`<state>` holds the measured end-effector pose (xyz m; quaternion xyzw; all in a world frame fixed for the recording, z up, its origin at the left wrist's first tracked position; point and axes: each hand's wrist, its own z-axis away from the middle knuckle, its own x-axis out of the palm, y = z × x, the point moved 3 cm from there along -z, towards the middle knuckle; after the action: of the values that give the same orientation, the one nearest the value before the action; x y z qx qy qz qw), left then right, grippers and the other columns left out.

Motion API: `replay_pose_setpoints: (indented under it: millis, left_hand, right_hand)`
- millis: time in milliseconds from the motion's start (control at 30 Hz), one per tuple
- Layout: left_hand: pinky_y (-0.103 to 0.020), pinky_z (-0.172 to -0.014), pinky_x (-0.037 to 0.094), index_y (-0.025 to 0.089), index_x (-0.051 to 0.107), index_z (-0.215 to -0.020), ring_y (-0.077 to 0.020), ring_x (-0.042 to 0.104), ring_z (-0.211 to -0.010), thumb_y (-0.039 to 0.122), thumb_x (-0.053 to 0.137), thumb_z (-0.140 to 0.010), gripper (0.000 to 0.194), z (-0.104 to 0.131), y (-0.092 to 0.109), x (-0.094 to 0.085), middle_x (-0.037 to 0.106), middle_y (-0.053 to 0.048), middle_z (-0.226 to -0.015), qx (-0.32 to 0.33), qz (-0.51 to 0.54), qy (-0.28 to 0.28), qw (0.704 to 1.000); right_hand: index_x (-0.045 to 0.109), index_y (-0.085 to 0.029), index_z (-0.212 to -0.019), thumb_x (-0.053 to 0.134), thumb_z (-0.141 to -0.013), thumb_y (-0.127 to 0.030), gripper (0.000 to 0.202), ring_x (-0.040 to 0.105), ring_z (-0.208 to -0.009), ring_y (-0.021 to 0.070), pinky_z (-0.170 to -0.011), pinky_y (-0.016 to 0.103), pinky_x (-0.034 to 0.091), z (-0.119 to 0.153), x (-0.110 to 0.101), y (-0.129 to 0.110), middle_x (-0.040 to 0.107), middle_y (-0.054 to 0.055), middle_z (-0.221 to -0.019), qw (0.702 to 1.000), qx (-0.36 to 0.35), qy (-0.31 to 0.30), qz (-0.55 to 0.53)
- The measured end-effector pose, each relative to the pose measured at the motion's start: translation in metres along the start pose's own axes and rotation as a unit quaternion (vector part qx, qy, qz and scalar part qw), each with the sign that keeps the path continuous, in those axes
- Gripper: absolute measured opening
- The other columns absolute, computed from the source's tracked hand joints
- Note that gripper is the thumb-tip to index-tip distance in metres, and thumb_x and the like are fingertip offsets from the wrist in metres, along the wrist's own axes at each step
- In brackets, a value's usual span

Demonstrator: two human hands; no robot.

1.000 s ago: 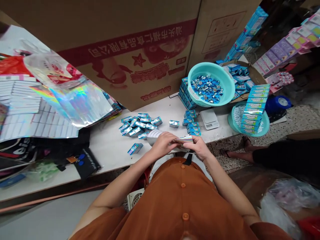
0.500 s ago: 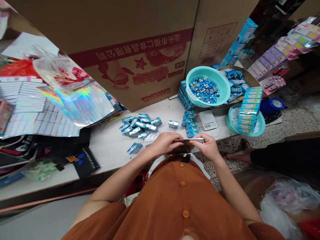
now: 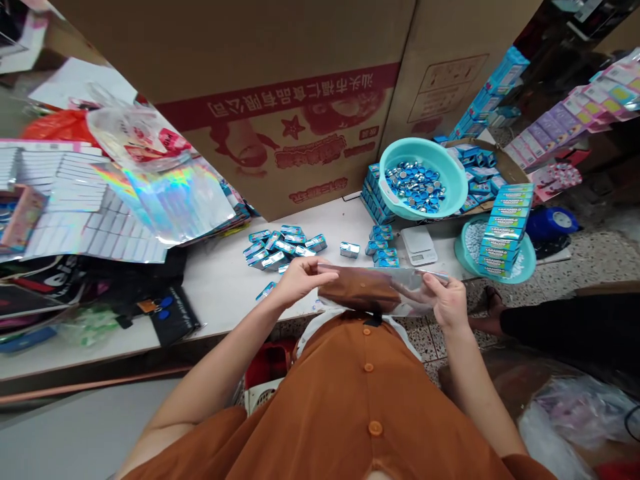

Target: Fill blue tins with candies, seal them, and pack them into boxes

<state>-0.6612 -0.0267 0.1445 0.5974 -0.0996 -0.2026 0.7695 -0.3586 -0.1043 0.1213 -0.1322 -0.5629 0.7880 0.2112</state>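
White table [image 3: 220, 287], cluttered at left with iridescent foil [image 3: 185, 207]; large carton [image 3: 300, 40] behind small blue boxes [image 3: 277, 250]. Left hand [image 3: 299, 281]: fingers pinched together on one end of silvery sheet [image 3: 365, 287], held at table's front edge. Further right, white scale [image 3: 419, 244], turquoise basin [image 3: 456, 179]. Right hand [image 3: 450, 301]: fingers closed on sheet's opposite end. Speckled floor [image 3: 550, 273] beyond.

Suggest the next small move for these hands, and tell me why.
Probably ease the silvery sheet forward over the white table: the left hand and right hand grip its opposite ends, it is spread out between them, and in this view its right part reaches past the table's front edge.
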Motion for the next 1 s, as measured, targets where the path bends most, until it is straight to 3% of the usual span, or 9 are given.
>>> replay_pose_setpoints:
  millis: [100, 167, 200, 300, 400, 500, 600, 800, 1000]
  left_hand:
    - [-0.023, -0.064, 0.047, 0.015, 0.068, -0.074, -0.0124, 0.059, -0.065, 0.040, 0.075, -0.068, 0.027, 0.003, 0.003, 0.006, 0.069, -0.002, -0.072, -0.004, 0.066, 0.037, 0.997]
    - [-0.023, -0.064, 0.046, 0.014, 0.067, -0.073, -0.0116, 0.057, -0.064, 0.039, 0.074, -0.069, 0.026, 0.006, 0.007, 0.012, 0.068, -0.002, -0.071, 0.007, 0.066, 0.055, 0.996]
    - [-0.023, -0.063, 0.045, 0.014, 0.067, -0.073, -0.0113, 0.056, -0.063, 0.039, 0.073, -0.070, 0.026, 0.008, 0.010, 0.015, 0.067, -0.002, -0.070, 0.012, 0.057, 0.064, 0.996]
    - [-0.021, -0.059, 0.041, 0.014, 0.066, -0.071, -0.0108, 0.053, -0.061, 0.040, 0.068, -0.075, 0.026, 0.015, 0.020, 0.022, 0.064, -0.001, -0.067, 0.024, -0.005, 0.095, 0.995]
    - [-0.021, -0.056, 0.037, 0.015, 0.065, -0.069, -0.0104, 0.049, -0.060, 0.041, 0.059, -0.083, 0.030, 0.024, 0.028, 0.029, 0.060, 0.001, -0.064, 0.045, -0.084, 0.104, 0.990]
    - [-0.022, -0.052, 0.031, 0.015, 0.060, -0.064, -0.0090, 0.041, -0.055, 0.040, 0.048, -0.090, 0.039, 0.033, 0.031, 0.034, 0.049, 0.002, -0.056, 0.064, -0.132, 0.109, 0.983]
    - [-0.023, -0.049, 0.026, 0.015, 0.051, -0.059, -0.0080, 0.033, -0.051, 0.042, 0.044, -0.092, 0.042, 0.041, 0.028, 0.034, 0.038, 0.004, -0.053, 0.068, -0.132, 0.135, 0.980]
    - [-0.024, -0.049, 0.029, 0.017, 0.045, -0.055, -0.0091, 0.035, -0.049, 0.047, 0.044, -0.091, 0.047, 0.050, 0.019, 0.032, 0.041, 0.003, -0.050, 0.043, -0.095, 0.162, 0.981]
    - [-0.026, -0.057, 0.040, 0.018, 0.049, -0.051, -0.0118, 0.045, -0.051, 0.047, 0.041, -0.092, 0.051, 0.054, 0.010, 0.032, 0.051, 0.000, -0.050, 0.020, -0.032, 0.124, 0.992]
  right_hand:
    - [0.068, -0.018, -0.086, 0.078, -0.064, -0.043, 0.035, 0.061, -0.061, 0.0161, -0.059, 0.034, 0.054, -0.005, -0.005, 0.002, 0.067, 0.002, -0.071, 0.999, -0.016, -0.005, 0.042]
    - [0.066, -0.019, -0.102, 0.076, -0.068, -0.042, 0.042, 0.064, -0.076, 0.0200, -0.072, 0.039, 0.055, -0.007, -0.005, -0.006, 0.069, 0.005, -0.084, 0.985, -0.108, 0.003, 0.133]
    - [0.064, -0.019, -0.109, 0.075, -0.069, -0.041, 0.047, 0.064, -0.086, 0.0223, -0.080, 0.042, 0.053, -0.007, -0.002, -0.014, 0.068, 0.007, -0.093, 0.966, -0.177, 0.020, 0.190]
    - [0.062, -0.022, -0.117, 0.072, -0.075, -0.036, 0.045, 0.057, -0.108, 0.0265, -0.097, 0.047, 0.044, 0.005, 0.023, -0.041, 0.063, 0.010, -0.113, 0.871, -0.370, 0.037, 0.322]
    - [0.061, -0.024, -0.120, 0.064, -0.083, -0.030, 0.037, 0.057, -0.108, 0.0247, -0.098, 0.044, 0.045, 0.024, 0.068, -0.056, 0.064, 0.009, -0.112, 0.802, -0.472, -0.080, 0.357]
    - [0.061, -0.023, -0.121, 0.059, -0.087, -0.027, 0.035, 0.058, -0.104, 0.0226, -0.096, 0.041, 0.045, 0.040, 0.107, -0.055, 0.066, 0.008, -0.109, 0.755, -0.510, -0.187, 0.367]
    - [0.063, -0.023, -0.118, 0.057, -0.089, -0.026, 0.030, 0.057, -0.101, 0.0216, -0.093, 0.039, 0.045, 0.048, 0.127, -0.046, 0.068, 0.006, -0.105, 0.730, -0.524, -0.222, 0.378]
    - [0.064, -0.026, -0.119, 0.054, -0.090, -0.022, 0.030, 0.058, -0.097, 0.0211, -0.089, 0.038, 0.045, 0.057, 0.133, -0.036, 0.070, 0.005, -0.103, 0.706, -0.550, -0.231, 0.381]
    - [0.066, -0.026, -0.115, 0.052, -0.091, -0.020, 0.029, 0.061, -0.097, 0.0202, -0.089, 0.037, 0.047, 0.064, 0.135, -0.027, 0.070, 0.005, -0.108, 0.702, -0.555, -0.237, 0.379]
